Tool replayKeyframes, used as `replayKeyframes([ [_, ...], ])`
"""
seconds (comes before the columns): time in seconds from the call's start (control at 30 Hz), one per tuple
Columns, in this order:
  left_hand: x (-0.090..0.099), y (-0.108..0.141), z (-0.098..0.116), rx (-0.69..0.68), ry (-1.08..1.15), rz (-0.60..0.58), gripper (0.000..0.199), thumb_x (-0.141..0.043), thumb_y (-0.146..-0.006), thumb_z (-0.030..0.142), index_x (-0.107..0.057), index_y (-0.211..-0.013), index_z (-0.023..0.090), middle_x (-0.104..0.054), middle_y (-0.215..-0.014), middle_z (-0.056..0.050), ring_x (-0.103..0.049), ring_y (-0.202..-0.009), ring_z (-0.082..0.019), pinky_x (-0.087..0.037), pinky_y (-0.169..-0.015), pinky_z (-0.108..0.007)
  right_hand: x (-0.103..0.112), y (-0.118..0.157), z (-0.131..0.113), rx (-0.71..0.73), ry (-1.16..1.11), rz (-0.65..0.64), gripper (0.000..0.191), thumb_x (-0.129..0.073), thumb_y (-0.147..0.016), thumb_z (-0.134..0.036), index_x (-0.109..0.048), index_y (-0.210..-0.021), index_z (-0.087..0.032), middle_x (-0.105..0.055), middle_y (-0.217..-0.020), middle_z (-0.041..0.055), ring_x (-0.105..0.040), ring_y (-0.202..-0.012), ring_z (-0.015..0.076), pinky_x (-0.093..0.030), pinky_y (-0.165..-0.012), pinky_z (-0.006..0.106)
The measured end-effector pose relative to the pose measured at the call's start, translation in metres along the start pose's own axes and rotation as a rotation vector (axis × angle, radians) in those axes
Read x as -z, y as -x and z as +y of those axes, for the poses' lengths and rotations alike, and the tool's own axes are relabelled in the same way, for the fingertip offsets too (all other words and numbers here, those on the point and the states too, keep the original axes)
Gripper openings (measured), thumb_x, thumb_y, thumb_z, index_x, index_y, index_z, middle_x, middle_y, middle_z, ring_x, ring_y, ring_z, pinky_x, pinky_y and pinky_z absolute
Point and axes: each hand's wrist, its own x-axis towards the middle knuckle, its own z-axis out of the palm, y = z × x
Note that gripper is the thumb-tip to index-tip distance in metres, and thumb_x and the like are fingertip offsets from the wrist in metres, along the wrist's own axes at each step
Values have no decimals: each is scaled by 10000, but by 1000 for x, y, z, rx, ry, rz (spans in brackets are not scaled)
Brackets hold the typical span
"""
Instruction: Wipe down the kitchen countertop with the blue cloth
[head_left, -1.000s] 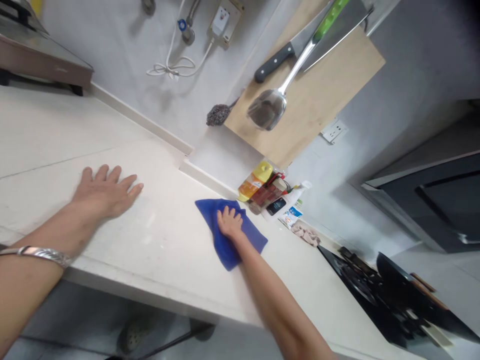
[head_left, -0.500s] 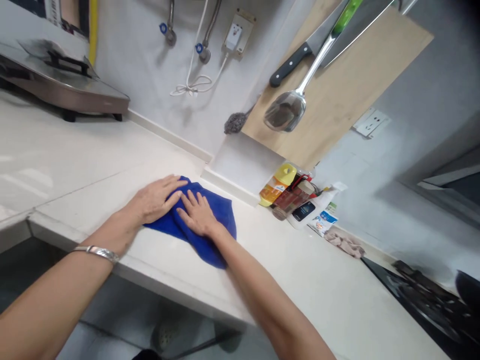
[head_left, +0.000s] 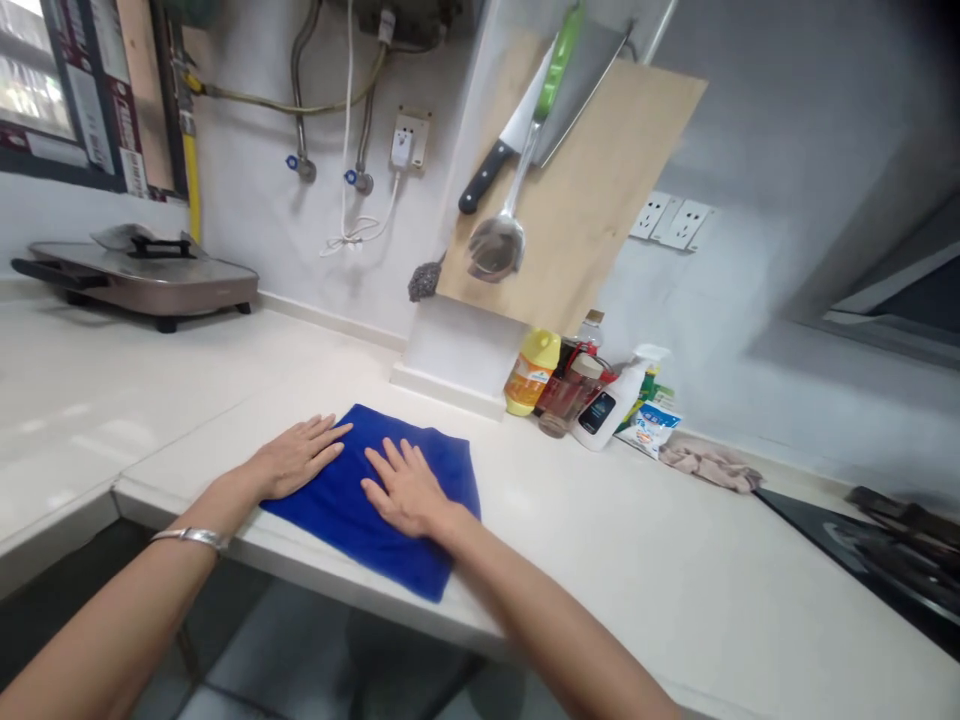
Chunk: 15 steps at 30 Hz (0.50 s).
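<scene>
A blue cloth (head_left: 375,520) lies spread on the white countertop (head_left: 615,560), its near corner at the counter's front edge. My left hand (head_left: 296,458) rests flat at the cloth's left side, fingers apart, with a silver bangle on the wrist. On the middle of the cloth lies my right hand (head_left: 409,488), palm down and fingers spread. Neither hand grips anything. The two hands are apart, with blue fabric showing between them.
An electric pan (head_left: 150,275) stands at the back left. Along the wall are a yellow bottle (head_left: 532,372), a white spray bottle (head_left: 609,405) and a crumpled rag (head_left: 709,465). A black stove (head_left: 862,560) is at right. A wooden board (head_left: 592,200) hangs above, with a knife and ladle.
The cloth has gone from partly folded to spread flatter. My hands have moved apart, the left one toward the cloth's left edge. The view has tilted up, showing more wall and a window.
</scene>
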Motion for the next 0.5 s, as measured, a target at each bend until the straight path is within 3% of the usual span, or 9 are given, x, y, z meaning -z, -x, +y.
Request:
replayKeyframes([
  [0.1, -3, 4, -5, -9, -63, -3, 613, -189, -939, 453, -243, -1493, 196, -178, -1570, -41, -68, -1461, -196, -94, -1193, -407, 6, 10, 15, 29, -8, -1, 577, -218, -1002, -501, -281, -1498, -212, -176, -1563, 96, -80, -1439, 307, -62, -1159, 527],
  [0.2, 0, 9, -4, 21, -108, -47, 593, -208, -939, 476, -296, -1475, 239, -234, -1556, -56, -154, -1450, -221, -122, -1183, -441, 10, 15, 29, 47, -25, 3, 565, -196, -1005, -508, -281, -1496, -242, -196, -1560, 76, -98, -1439, 299, -18, -1145, 577],
  [0.27, 7, 9, 3, 53, -167, -31, 613, -247, -924, 491, -340, -1459, 205, -270, -1543, -96, -190, -1442, -245, -118, -1181, -459, 12, 21, 41, 82, -68, 9, 574, -201, -1001, -519, -285, -1495, -237, -207, -1556, 76, -114, -1440, 281, -38, -1154, 559],
  [0.37, 13, 2, 33, 30, -129, 68, 648, -269, -909, 492, -349, -1452, 148, -291, -1536, -114, -206, -1438, -235, -144, -1187, -419, 15, 37, 65, 90, -157, 96, 564, -228, -1000, -495, -337, -1475, -212, -287, -1528, 82, -188, -1427, 258, -89, -1169, 521],
  [0.43, 9, -6, 66, -13, -9, 118, 653, -235, -916, 502, -329, -1461, 155, -300, -1537, -89, -220, -1434, -209, -183, -1185, -375, 17, 52, 86, 47, -243, 240, 532, -258, -994, -476, -421, -1427, -214, -395, -1474, 78, -301, -1387, 250, -169, -1161, 512],
  [0.5, -2, -14, 105, -16, 53, 80, 678, -194, -916, 548, -310, -1472, 177, -297, -1538, -89, -203, -1439, -233, -172, -1189, -405, 19, 66, 106, -8, -355, 413, 491, -279, -988, -460, -526, -1334, -215, -528, -1366, 79, -454, -1287, 235, -311, -1114, 474],
])
